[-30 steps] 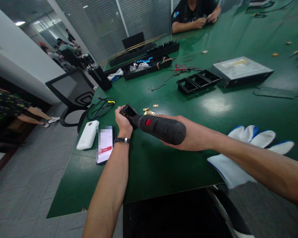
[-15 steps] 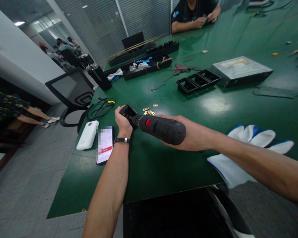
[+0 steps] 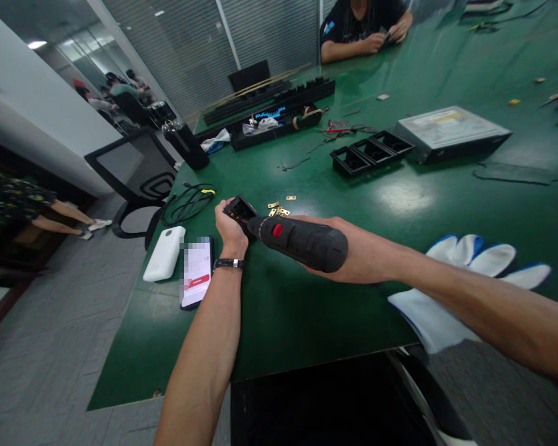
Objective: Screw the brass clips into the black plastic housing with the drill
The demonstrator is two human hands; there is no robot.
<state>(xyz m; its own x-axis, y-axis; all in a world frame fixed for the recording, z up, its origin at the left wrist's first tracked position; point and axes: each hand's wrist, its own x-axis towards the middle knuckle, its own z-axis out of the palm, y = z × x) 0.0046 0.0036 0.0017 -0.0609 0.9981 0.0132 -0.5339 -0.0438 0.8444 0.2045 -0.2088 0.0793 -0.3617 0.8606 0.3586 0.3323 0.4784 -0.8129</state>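
My left hand (image 3: 231,232) is wrapped around a small black plastic housing (image 3: 239,207), open on top, and steadies it on the green table. In my right hand (image 3: 353,251) is a black cordless drill (image 3: 302,241) with a red switch on top. Its front end points left into the housing; the drill body hides the tip, the contact point and most of my right fingers. Just beyond the housing lie several small brass plates (image 3: 279,211), each with holes. A matching black three-bay frame (image 3: 372,153) rests further back.
Left of my forearm are a phone (image 3: 198,272), a white power bank (image 3: 164,254) and a coiled black cable (image 3: 181,207). White gloves (image 3: 439,319) lie under my right forearm. A metal box (image 3: 453,133) stands back right. Across the table sits a person (image 3: 365,31).
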